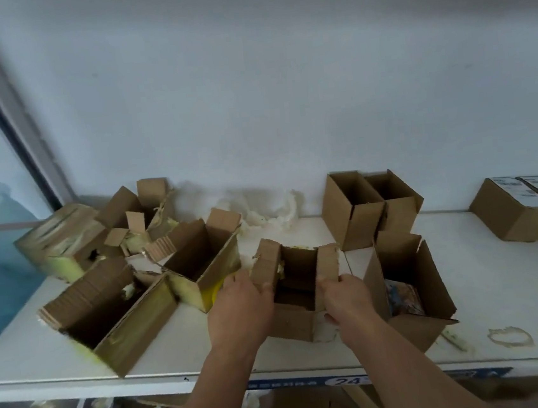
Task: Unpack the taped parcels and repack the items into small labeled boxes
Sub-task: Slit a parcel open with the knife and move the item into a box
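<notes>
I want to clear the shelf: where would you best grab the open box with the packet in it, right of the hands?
Probably by its two upright side flaps, from above: the box stands open-topped, its flaps free, and the packet sits low inside. The right hand is nearest; the left hand grips another box.

On the table (467,269), an open box (298,287) sits at the front centre between the left hand (238,306) and the right hand (347,298). Just right of it stands another open box (406,292) with a packet (403,296) inside. Behind these, two open boxes (371,206) stand side by side against the wall. Several opened parcels (127,262) cluster to the left (one (62,239) still taped, farthest left). Labeled boxes (527,206) sit far right.
</notes>
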